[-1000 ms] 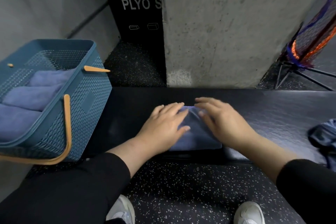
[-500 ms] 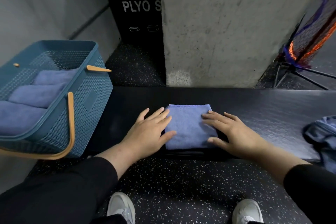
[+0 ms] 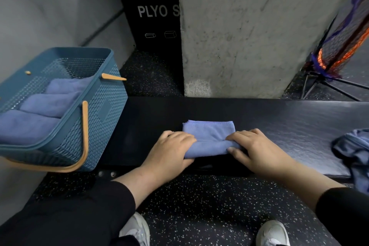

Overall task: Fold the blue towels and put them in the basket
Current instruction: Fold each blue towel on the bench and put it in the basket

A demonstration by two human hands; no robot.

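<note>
A small blue towel (image 3: 209, 136) lies folded on the black bench (image 3: 289, 126), its near edge rolled up over the rest. My left hand (image 3: 169, 152) grips the left end of that roll, fingers curled over it. My right hand (image 3: 257, 150) grips the right end the same way. At the left stands a blue perforated basket (image 3: 103, 118) with tan handles, holding three folded blue towels (image 3: 50, 102). A crumpled blue towel (image 3: 353, 150) lies at the bench's right end.
A concrete pillar (image 3: 249, 26) rises right behind the bench, with a black plyo box (image 3: 153, 16) beside it. A netted stand (image 3: 339, 50) is at the far right. Speckled floor (image 3: 209, 205) and my shoes are below.
Both hands went from lying flat beside the folded towel to gripping its near edge and turning it up and away from me. The towel looks shorter front to back.
</note>
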